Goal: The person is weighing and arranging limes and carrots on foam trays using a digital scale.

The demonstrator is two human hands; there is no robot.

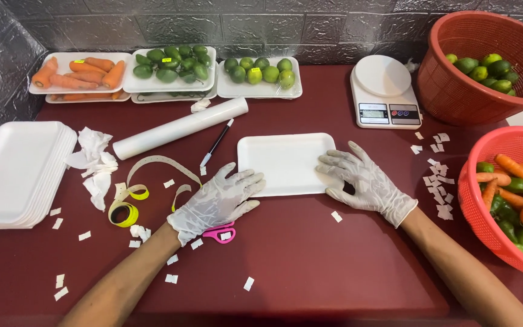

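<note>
An empty white foam tray (286, 162) is seen at the centre of the frame on the dark red table (310, 266), flanked by the gloved left hand (216, 203) at its lower left corner and the gloved right hand (367, 181) at its right edge, fingers spread flat and clamped on nothing; open room is left along the lower edge. Three wrapped trays are lined along the upper edge: carrots (80, 72), green peppers (174, 63), limes (260, 71). Two red baskets (455, 91) of vegetables are kept at the right, one stack of trays (16, 175) at left.
</note>
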